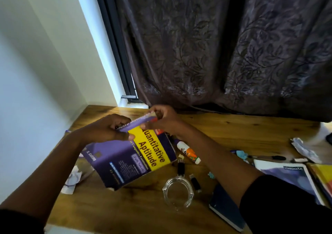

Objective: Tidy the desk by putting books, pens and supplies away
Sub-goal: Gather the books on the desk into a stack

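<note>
dark sleeves frame the bottom corners at 5 and 7 o'clock. just beyond, a glass dish (pixel 178 191) and a notebook (pixel 226 209) lie on the desk (pixel 233 125). at centre, a purple book (pixel 133 159) is held tilted above the desk by its spine edge, gripped by the left hand (pixel 106 127) and pinched by the right hand (pixel 164 119). a glue stick (pixel 188 152) lies at 3 o'clock of the book, pens (pixel 269 157) further right.

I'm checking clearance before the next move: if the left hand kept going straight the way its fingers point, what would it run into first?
The left hand, gripping the purple book by its spine, points right toward the right hand on the same spine. It would likely meet that hand first, though depth between them is hard to judge.
</note>
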`<action>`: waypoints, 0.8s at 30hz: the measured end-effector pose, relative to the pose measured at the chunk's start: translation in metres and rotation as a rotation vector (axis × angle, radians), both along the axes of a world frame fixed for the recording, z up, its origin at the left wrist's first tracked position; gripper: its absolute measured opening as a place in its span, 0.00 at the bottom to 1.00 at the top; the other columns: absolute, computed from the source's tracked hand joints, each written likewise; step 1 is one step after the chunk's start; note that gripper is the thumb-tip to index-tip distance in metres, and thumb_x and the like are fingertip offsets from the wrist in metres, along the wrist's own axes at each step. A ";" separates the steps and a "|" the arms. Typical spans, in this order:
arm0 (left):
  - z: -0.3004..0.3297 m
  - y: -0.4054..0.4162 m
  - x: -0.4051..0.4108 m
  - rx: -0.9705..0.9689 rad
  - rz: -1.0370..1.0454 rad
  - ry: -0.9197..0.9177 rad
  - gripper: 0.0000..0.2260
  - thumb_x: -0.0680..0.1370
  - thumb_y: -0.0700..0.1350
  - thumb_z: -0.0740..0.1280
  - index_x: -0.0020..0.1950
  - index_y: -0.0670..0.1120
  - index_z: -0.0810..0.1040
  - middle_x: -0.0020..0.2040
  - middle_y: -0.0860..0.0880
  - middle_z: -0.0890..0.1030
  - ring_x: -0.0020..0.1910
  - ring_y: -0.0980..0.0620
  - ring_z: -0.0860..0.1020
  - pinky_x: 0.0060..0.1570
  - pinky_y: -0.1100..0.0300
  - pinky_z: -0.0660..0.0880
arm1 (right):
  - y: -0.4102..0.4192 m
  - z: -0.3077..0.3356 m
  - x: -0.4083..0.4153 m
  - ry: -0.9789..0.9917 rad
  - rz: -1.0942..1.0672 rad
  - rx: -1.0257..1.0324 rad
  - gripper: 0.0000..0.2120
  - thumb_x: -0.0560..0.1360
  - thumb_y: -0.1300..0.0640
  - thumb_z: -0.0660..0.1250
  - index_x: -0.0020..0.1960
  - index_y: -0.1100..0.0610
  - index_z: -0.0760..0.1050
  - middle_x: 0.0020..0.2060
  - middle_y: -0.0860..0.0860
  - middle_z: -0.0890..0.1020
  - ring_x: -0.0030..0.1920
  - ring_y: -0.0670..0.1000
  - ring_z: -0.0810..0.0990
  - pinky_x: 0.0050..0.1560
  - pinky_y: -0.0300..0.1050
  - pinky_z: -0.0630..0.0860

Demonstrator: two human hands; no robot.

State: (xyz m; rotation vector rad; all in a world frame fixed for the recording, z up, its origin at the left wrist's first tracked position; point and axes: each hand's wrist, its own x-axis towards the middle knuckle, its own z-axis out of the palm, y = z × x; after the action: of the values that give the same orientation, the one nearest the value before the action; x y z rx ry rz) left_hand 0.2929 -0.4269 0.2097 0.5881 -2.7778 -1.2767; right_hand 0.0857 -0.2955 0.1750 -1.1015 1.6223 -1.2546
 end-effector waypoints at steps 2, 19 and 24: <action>0.016 0.021 -0.006 0.022 0.071 0.109 0.04 0.77 0.39 0.75 0.51 0.45 0.85 0.43 0.50 0.87 0.40 0.51 0.86 0.34 0.60 0.78 | 0.012 0.005 -0.009 0.029 -0.114 -0.088 0.30 0.62 0.45 0.85 0.59 0.45 0.77 0.52 0.50 0.85 0.51 0.51 0.86 0.54 0.57 0.83; -0.024 0.226 -0.195 0.831 0.511 0.399 0.14 0.76 0.44 0.75 0.59 0.40 0.84 0.50 0.39 0.87 0.44 0.41 0.87 0.39 0.52 0.83 | 0.245 -0.031 -0.106 -0.462 -0.717 -0.184 0.14 0.78 0.56 0.73 0.62 0.59 0.79 0.52 0.57 0.87 0.54 0.63 0.86 0.57 0.61 0.82; -0.061 0.320 -0.259 0.930 0.535 0.286 0.12 0.76 0.45 0.76 0.57 0.42 0.83 0.46 0.41 0.88 0.41 0.44 0.87 0.34 0.55 0.82 | 0.345 -0.046 -0.168 -0.328 -0.822 -0.030 0.09 0.72 0.59 0.74 0.51 0.52 0.86 0.47 0.56 0.88 0.49 0.62 0.86 0.56 0.62 0.81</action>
State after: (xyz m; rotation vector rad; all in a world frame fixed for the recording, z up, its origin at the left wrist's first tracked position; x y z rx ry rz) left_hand 0.0342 -0.1072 0.1487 0.9684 -1.5112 -2.1915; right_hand -0.0826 0.0497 0.1285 -0.1764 1.8487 -1.8531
